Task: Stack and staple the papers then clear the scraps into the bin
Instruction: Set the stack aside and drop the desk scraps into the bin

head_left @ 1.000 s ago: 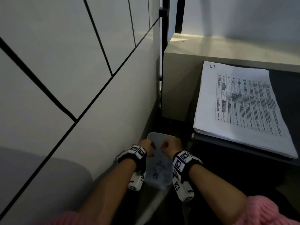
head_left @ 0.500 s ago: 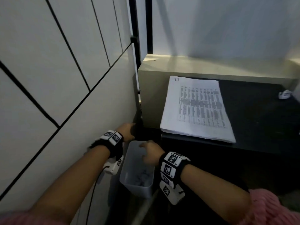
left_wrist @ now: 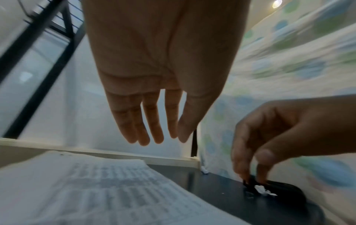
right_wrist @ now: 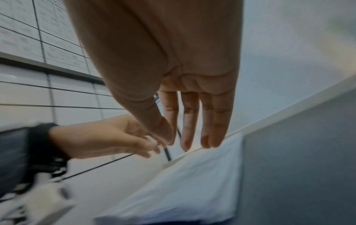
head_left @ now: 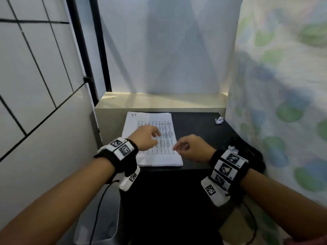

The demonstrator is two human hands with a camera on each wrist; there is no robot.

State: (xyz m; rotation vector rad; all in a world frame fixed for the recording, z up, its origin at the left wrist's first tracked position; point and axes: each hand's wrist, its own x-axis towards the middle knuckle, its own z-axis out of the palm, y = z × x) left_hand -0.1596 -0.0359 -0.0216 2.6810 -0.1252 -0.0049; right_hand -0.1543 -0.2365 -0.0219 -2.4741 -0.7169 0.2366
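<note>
A stack of printed papers [head_left: 164, 156] [left_wrist: 86, 182] [right_wrist: 192, 182] lies on the left of the black table [head_left: 194, 124]. My left hand [head_left: 150, 136] [left_wrist: 158, 138] hovers above the stack with straight fingers and holds nothing. My right hand [head_left: 184, 146] [right_wrist: 190, 144] hangs just right of the stack, fingers relaxed and empty. One crumpled white scrap [head_left: 219, 120] [left_wrist: 204, 171] sits at the table's far right corner. Another scrap [head_left: 233, 149] [left_wrist: 263, 190] lies against a black object [head_left: 247, 152] [left_wrist: 285, 191] at the right edge. The clear bin [head_left: 106, 227] stands on the floor at lower left.
A white tiled wall [head_left: 35, 103] runs close along the left. A patterned cloth [head_left: 283, 103] hangs on the right of the table. A pale ledge [head_left: 159, 101] borders the table's far side. Cables hang from both wrist devices.
Both hands have lifted from the bin by the wall to above the table. The view has swung up from the floor to the table top.
</note>
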